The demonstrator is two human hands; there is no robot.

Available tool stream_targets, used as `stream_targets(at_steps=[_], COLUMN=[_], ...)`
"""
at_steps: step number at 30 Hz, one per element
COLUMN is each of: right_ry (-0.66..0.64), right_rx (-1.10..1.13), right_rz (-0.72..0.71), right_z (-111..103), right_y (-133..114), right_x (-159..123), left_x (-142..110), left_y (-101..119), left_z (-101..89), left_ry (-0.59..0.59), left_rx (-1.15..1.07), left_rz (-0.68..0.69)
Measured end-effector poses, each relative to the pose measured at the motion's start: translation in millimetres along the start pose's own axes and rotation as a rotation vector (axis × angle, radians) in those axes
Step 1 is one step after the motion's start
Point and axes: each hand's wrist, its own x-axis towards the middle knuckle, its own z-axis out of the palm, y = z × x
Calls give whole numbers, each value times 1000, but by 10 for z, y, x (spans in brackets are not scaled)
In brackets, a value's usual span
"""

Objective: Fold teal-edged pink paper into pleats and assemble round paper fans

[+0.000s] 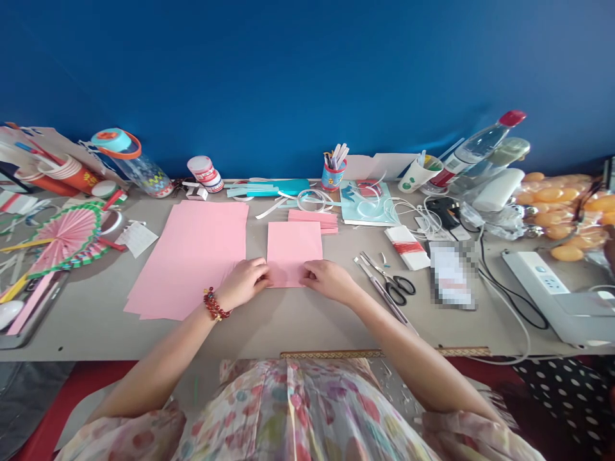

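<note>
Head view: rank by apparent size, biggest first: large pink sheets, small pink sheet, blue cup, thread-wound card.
1. large pink sheets
2. small pink sheet
3. blue cup and thread-wound card: too alike to rank, and the card is nearer the camera.

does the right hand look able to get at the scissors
Probably yes: the right hand touches the small pink sheet, and only a slim silver tool lies between that hand and the uncovered scissors.

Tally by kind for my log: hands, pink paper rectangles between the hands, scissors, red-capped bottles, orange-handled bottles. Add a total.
Hands: 2, left hand and right hand
Pink paper rectangle: 1
Scissors: 1 pair
Red-capped bottle: 1
Orange-handled bottle: 1
Total: 6
</note>
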Motion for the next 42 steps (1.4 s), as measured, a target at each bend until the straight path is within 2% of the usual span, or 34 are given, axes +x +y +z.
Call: stream_targets(at_steps=[10, 16, 19, 25, 35, 42], right_ry=[17, -85, -87, -56, -177, -188], right_rx=[35, 38, 30, 36, -173, -178], right_rz=[-6, -45, -21, -50, -71, -99], right_z=[1, -221, -300, -263, -343, -348], right_y=[8, 130, 216, 297, 225, 226], right_x=[-1, -77, -147, -190, -128, -143], left_x=[7, 5, 6, 14, 1, 2], left_y=[15, 32, 24, -4, 15, 4], left_z=[-12, -24, -20, -20, -23, -10], left_ry=[-1, -8, -12, -32, -28, -17], left_rx=[3, 9, 7, 42, 67, 60], left_rz=[-5, -9, -3, 15, 21, 19])
